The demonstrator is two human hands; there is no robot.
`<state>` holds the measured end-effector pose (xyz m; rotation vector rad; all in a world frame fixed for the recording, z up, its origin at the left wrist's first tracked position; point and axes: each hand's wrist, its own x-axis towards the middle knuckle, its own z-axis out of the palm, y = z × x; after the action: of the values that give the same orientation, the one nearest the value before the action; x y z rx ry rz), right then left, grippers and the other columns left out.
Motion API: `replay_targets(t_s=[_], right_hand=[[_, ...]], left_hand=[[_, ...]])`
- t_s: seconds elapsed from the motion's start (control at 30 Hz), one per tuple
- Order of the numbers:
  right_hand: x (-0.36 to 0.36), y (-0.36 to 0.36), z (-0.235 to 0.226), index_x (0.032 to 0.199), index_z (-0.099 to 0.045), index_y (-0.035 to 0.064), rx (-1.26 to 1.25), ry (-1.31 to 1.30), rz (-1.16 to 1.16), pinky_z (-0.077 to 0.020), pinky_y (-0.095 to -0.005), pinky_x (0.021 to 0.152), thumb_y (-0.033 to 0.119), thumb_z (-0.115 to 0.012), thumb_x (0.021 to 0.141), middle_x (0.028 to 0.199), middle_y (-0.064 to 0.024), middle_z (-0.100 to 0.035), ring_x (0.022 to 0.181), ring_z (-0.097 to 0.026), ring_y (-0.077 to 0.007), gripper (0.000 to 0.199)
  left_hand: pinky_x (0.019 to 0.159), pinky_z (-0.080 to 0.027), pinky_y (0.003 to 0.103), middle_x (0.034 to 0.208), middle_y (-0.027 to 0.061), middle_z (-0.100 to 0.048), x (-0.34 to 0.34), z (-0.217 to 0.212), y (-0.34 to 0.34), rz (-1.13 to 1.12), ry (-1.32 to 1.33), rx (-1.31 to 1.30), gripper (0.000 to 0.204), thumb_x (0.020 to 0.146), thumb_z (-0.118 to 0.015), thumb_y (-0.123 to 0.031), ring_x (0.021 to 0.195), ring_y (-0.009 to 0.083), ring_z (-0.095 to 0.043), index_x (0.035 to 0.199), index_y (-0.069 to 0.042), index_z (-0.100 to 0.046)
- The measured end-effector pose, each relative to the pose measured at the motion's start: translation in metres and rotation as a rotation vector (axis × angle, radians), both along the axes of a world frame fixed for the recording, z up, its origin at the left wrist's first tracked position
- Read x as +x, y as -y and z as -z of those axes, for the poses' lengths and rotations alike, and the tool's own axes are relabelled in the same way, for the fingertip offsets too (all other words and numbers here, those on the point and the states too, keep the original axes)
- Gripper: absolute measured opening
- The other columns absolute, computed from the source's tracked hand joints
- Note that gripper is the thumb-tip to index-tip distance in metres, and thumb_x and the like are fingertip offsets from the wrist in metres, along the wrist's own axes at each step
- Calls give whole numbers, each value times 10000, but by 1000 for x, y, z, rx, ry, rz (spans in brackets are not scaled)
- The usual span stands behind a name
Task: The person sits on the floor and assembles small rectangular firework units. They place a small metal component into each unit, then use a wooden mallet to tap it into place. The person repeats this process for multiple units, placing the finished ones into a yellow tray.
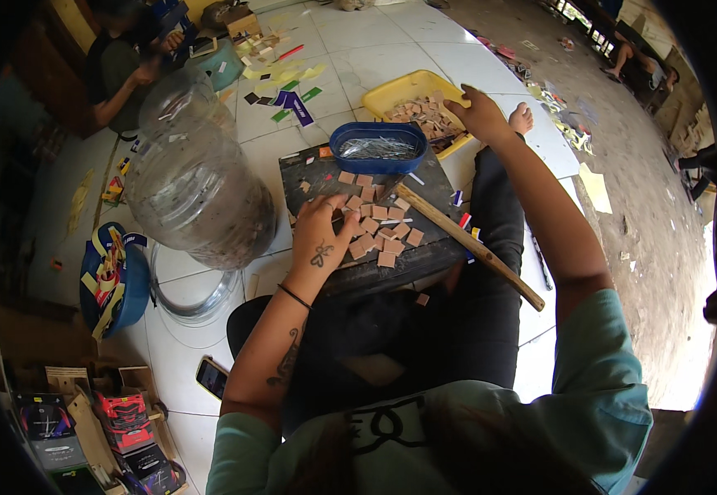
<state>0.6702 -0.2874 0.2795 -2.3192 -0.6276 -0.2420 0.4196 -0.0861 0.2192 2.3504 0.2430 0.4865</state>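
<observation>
My left hand point(323, 224) presses flat, fingers spread, on tan squares point(379, 224); my right hand point(475, 111) grips the yellow tray's point(391, 92) far-right rim.

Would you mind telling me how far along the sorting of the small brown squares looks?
Done: about twenty brown squares lie spread on the dark board. In hand: the left hand rests on them while the right hand reaches into the yellow tray. Left: many squares remain piled in that tray.
</observation>
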Motion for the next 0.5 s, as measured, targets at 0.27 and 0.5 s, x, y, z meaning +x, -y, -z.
replay_targets(t_s=[0.27,0.5], right_hand=[[-36,-86,11,970,-711,1,-722,78,-378,-541,-421,800,172,-674,805,951,-213,-688,888,-683,-340,241],[-22,-119,32,876,-734,1,-782,-31,-252,-545,-424,770,178,-680,752,881,-226,-691,866,-679,-371,222]], left_hand=[[850,-407,410,995,75,-616,5,14,-13,-53,-30,380,338,813,-701,-318,998,268,-526,1014,-47,-725],[829,-395,404,986,46,-607,7,19,-13,-46,56,320,283,807,-694,-290,993,249,-519,960,-56,-739]])
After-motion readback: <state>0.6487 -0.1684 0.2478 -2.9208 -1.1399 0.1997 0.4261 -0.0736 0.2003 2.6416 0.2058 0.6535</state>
